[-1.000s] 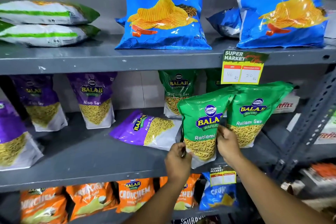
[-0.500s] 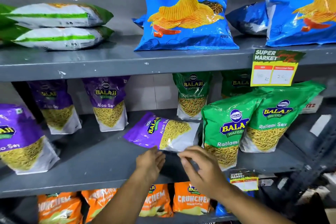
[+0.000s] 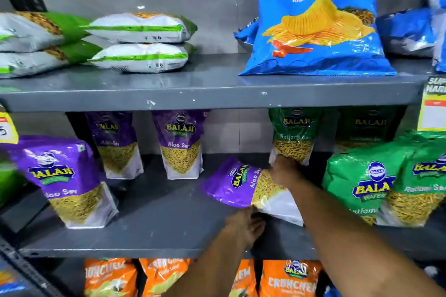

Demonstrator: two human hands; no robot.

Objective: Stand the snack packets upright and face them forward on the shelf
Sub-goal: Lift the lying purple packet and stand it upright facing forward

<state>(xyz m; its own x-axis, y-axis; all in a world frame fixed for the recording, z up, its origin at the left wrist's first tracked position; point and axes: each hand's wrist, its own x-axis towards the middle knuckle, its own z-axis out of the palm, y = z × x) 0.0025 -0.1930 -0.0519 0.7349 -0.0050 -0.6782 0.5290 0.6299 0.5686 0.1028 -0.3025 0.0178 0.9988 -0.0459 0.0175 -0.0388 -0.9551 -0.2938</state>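
Note:
A purple Aloo Sev packet [image 3: 237, 182] lies tipped on its side in the middle of the grey middle shelf [image 3: 156, 231]. My left hand [image 3: 245, 224] grips its near bottom edge. My right hand [image 3: 284, 171] holds its far upper edge. Three purple Aloo Sev packets [image 3: 65, 181] stand upright to the left. Green Ratlami Sev packets [image 3: 366, 183] stand upright to the right, with more green packets [image 3: 293, 135] at the back.
On the top shelf, white-and-green packets [image 3: 142, 41] lie flat in stacks at the left, and a blue Crunchem bag [image 3: 316, 21] stands at the right. Orange Crunchem bags [image 3: 289, 279] fill the shelf below. Yellow price tags [image 3: 433, 108] hang on the shelf edges.
Both hands left the green Ratlami Sev packet, now standing, and moved left to the lying purple packet, taking hold of its edges. The view shifted left.

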